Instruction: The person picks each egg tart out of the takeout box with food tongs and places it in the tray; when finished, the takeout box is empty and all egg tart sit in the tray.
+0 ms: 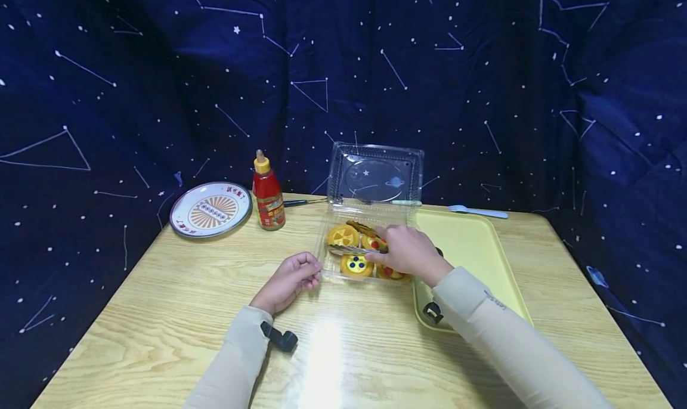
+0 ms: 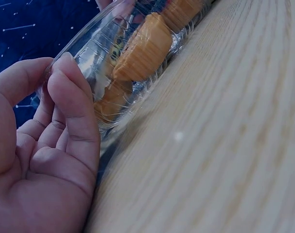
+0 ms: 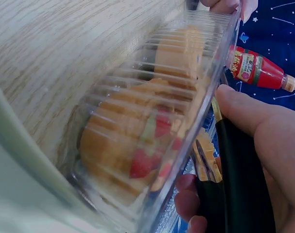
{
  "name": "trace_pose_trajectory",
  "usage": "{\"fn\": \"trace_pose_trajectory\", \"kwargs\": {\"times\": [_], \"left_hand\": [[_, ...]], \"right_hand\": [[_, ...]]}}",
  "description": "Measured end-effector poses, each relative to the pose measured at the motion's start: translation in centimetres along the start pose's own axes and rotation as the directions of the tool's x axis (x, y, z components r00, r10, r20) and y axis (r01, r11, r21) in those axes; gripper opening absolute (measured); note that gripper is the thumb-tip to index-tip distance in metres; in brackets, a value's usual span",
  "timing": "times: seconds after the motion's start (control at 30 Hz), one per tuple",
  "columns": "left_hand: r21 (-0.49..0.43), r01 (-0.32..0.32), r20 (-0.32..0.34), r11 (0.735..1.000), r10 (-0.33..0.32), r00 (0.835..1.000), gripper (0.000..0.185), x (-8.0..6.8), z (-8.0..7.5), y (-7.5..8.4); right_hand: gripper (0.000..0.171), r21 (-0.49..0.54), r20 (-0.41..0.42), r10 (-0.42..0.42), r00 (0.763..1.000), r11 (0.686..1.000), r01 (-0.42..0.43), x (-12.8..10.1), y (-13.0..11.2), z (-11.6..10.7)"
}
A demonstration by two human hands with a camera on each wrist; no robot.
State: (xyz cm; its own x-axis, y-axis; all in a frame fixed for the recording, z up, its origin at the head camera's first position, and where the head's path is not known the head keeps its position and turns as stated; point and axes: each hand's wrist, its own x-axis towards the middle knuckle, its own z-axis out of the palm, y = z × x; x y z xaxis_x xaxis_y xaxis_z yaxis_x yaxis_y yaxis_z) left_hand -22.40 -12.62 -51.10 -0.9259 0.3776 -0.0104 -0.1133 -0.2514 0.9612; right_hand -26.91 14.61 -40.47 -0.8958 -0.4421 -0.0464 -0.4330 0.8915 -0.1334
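Note:
A clear plastic clamshell box (image 1: 322,263) stands with its lid (image 1: 376,173) raised, holding several small tarts, among them one with blue dots (image 1: 356,265). My left hand (image 1: 290,279) pinches the box's left rim between thumb and index finger, as the left wrist view shows closely. Above the box, my right hand (image 1: 410,251) grips black-handled metal tongs (image 3: 242,170). The arms of the tongs spread over the back tarts. Whether they touch a tart is hard to tell. In the right wrist view, a tart with red pieces (image 3: 147,150) shows through the box wall.
A yellow tray (image 1: 477,248) lies right of the box, partly under my right forearm. Behind it rests a blue fork (image 1: 477,211). To the left stand a red sauce bottle (image 1: 269,197) and a patterned plate (image 1: 188,225). A dark-handled utensil (image 1: 295,203) lies behind the box.

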Motion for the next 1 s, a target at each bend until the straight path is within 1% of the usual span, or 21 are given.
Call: {"fn": "trace_pose_trajectory", "kwargs": {"times": [0.13, 0.27, 0.43, 0.53, 0.67, 0.77, 0.83, 1.0], "left_hand": [[-0.009, -0.001, 0.002, 1.0, 0.001, 1.0, 0.009, 0.1, 0.1, 0.0], [-0.015, 0.001, 0.002, 1.0, -0.001, 1.0, 0.009, 0.3, 0.0, -0.1], [-0.016, 0.004, -0.007, 1.0, -0.004, 1.0, 0.008, 0.2, -0.1, -0.1], [-0.01, -0.002, -0.004, 1.0, 0.002, 1.0, 0.007, 0.1, -0.1, -0.1], [-0.005, -0.012, 0.006, 1.0, 0.012, 1.0, 0.007, 0.1, -0.2, -0.2], [-0.006, -0.013, 0.005, 1.0, 0.013, 1.0, 0.007, 0.0, -0.3, -0.2], [-0.007, -0.013, -0.001, 1.0, 0.013, 1.0, 0.007, 0.0, -0.3, -0.1], [-0.008, -0.004, -0.003, 1.0, 0.004, 1.0, 0.009, 0.0, -0.1, 0.0]], "right_hand": [[0.074, -0.022, -0.005, 0.0, 1.0, 1.0, 0.0, 0.2, -0.2, -0.1], [0.068, -0.05, -0.03, -0.011, 0.999, 0.999, 0.009, 0.2, -0.3, 0.0], [0.064, -0.05, -0.065, -0.029, 0.997, 0.998, 0.026, -0.1, -0.2, 0.3], [0.064, -0.045, -0.081, -0.016, 0.997, 0.999, 0.013, -0.3, -0.1, 0.2], [0.063, -0.054, -0.139, -0.01, 0.99, 0.999, 0.002, -0.6, 0.1, 0.0], [0.062, -0.057, -0.18, -0.03, 0.983, 0.998, 0.02, -0.8, 0.3, -0.2], [0.063, -0.043, -0.194, -0.035, 0.98, 0.999, 0.027, -1.0, 0.4, -0.3], [0.063, -0.001, -0.213, -0.013, 0.977, 1.0, 0.013, -2.0, 1.2, -0.9]]}}
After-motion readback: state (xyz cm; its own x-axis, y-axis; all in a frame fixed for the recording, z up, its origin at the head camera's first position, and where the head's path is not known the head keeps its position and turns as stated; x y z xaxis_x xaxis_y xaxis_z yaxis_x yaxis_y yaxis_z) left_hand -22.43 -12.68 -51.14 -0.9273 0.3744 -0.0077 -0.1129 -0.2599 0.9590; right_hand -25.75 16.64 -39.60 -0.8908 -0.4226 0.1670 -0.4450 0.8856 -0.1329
